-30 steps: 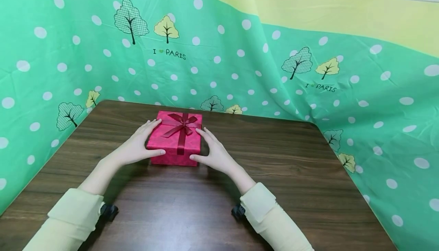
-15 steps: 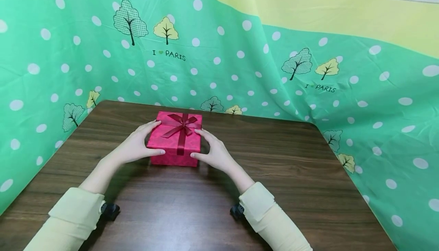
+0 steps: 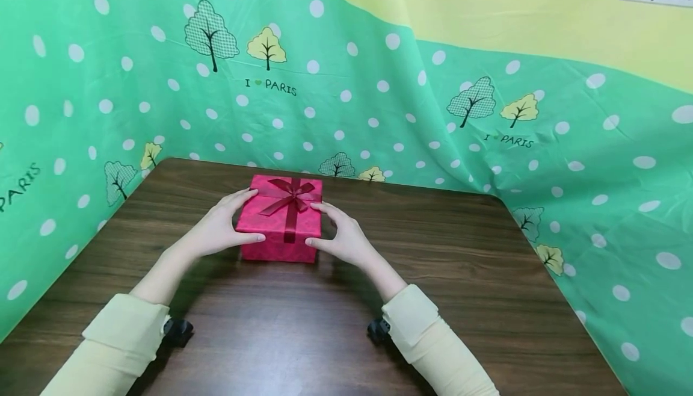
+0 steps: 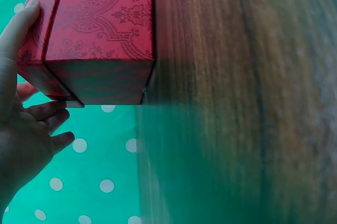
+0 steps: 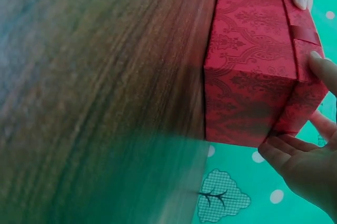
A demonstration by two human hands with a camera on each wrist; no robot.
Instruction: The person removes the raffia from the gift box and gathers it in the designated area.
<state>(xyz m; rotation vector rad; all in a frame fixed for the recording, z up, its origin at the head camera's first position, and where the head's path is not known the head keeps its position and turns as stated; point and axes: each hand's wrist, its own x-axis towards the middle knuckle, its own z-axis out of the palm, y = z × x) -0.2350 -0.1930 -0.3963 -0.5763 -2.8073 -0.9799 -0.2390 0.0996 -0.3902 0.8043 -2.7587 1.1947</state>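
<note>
A pink-red gift box (image 3: 278, 251) stands on the wooden table, its lid (image 3: 260, 222) on top. A dark red ribbon bow (image 3: 294, 196) decorates the lid. My left hand (image 3: 219, 227) grips the lid at its left side, thumb on the front rim. On the opposite side my right hand (image 3: 346, 238) holds the lid the same way, its thumb near the front right corner. In the left wrist view a seam runs between the lid (image 4: 42, 37) and the patterned body (image 4: 100, 19). The right wrist view shows both thumbs against the lid's band above the body (image 5: 247, 40).
The dark wooden table (image 3: 460, 275) has rounded far corners. Behind and beside it hangs a green cloth (image 3: 346, 125) with white dots and trees, yellow at the top. A black wrist camera (image 3: 178, 332) sits at the left cuff, another (image 3: 378, 330) at the right.
The right thumb has moved slightly up the box's front, and the right fingers have drawn in closer to its side. The head view has shifted a little; the box stays in place.
</note>
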